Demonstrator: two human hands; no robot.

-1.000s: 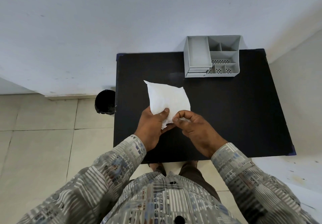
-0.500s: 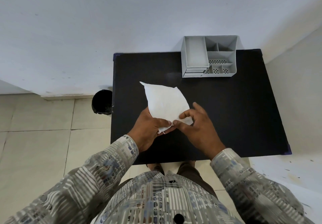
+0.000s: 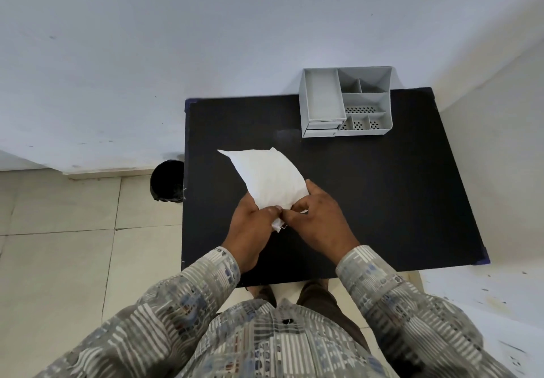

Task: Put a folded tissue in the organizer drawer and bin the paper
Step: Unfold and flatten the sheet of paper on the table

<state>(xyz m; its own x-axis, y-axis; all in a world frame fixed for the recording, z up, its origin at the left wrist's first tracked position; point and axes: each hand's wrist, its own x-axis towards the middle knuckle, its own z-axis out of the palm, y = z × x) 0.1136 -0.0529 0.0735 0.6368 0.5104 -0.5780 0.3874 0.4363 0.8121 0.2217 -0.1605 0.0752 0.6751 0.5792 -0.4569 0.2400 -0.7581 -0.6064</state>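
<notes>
Both hands, left hand point(image 3: 253, 222) and right hand point(image 3: 318, 221), pinch the near corner of a white tissue point(image 3: 269, 180) on the black table point(image 3: 382, 201). Beyond the tissue, a grey organizer point(image 3: 346, 102); left, a black bin point(image 3: 167, 181).

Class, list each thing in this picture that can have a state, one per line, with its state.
tissue: lying on the table, near corner pinched by both hands
organizer: upright, compartments look empty
drawers: shut
bin: on the floor, open-topped
left hand: pinching the tissue
right hand: pinching the tissue
</notes>
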